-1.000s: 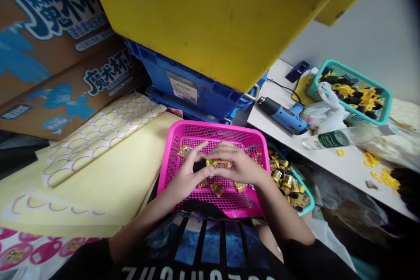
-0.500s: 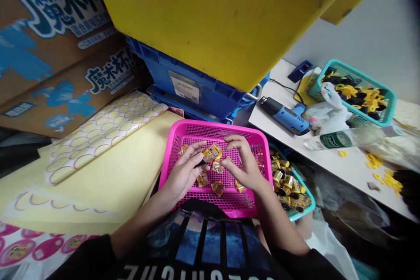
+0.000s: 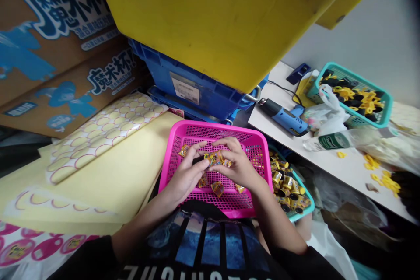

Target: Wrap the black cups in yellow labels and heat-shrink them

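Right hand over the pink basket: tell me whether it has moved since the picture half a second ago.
Yes. The right hand has moved left, toward the left hand, judged against the rim of the pink plastic basket.

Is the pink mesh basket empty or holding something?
Holding: small gold packets lie in the pink basket near the left hand and right hand.

Pale wall (image 3: 361, 39) at right, white table (image 3: 331, 166) below it. Yellow bin (image 3: 203, 22) atop blue crate (image 3: 157, 65). Printed cardboard boxes (image 3: 55, 74) at left. Light dull, corners dark.
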`<action>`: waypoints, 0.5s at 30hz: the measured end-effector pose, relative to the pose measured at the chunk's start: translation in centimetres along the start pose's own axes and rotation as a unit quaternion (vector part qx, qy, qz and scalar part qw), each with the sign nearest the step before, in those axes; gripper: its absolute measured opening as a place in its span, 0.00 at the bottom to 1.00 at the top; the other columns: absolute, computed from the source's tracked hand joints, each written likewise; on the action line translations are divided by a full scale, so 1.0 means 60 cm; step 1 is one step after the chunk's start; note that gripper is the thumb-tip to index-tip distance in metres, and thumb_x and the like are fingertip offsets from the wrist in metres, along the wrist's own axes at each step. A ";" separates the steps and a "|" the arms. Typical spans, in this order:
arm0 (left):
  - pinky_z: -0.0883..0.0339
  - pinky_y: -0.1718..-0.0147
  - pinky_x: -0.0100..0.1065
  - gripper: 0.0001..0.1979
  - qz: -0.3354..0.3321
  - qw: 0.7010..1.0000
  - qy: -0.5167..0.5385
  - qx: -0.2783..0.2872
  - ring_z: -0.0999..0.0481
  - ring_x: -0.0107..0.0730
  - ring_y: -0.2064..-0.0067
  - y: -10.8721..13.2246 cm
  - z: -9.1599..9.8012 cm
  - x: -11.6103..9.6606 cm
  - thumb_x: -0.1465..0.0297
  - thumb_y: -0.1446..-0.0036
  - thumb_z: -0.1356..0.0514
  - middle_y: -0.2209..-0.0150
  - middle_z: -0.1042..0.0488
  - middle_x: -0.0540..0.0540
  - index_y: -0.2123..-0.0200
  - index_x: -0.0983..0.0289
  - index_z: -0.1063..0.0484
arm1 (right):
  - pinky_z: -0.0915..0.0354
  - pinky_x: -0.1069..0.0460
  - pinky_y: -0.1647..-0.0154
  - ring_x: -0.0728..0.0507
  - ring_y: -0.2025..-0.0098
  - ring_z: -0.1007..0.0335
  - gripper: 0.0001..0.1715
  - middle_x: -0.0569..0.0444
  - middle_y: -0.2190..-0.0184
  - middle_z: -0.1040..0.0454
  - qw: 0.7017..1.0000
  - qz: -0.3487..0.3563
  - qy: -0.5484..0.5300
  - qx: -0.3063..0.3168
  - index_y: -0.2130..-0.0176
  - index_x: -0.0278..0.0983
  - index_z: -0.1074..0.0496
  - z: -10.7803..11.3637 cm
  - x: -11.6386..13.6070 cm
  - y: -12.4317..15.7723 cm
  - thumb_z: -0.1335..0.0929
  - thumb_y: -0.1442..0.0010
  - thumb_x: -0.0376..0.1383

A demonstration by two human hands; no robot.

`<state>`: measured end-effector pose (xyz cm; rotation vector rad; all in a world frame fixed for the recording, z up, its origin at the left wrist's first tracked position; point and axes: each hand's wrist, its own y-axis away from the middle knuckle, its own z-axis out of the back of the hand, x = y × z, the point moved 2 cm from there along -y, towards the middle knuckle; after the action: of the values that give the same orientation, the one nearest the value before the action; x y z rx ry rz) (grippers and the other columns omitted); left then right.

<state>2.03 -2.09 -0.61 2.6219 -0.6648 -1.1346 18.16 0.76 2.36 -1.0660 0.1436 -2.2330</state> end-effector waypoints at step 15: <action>0.35 0.56 0.32 0.29 -0.046 0.996 0.000 0.074 0.32 0.32 0.54 0.011 -0.013 -0.007 0.69 0.44 0.37 0.56 0.35 0.50 0.41 0.49 0.40 | 0.29 0.46 0.53 0.42 0.47 0.32 0.44 0.51 0.47 0.37 0.958 0.025 -0.267 -0.102 0.44 0.51 0.51 -0.029 -0.004 0.025 0.23 0.49 0.43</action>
<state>2.12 -2.44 0.42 2.8039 -0.6578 -1.1513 17.80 -0.56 0.50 -1.7166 0.1651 -1.8364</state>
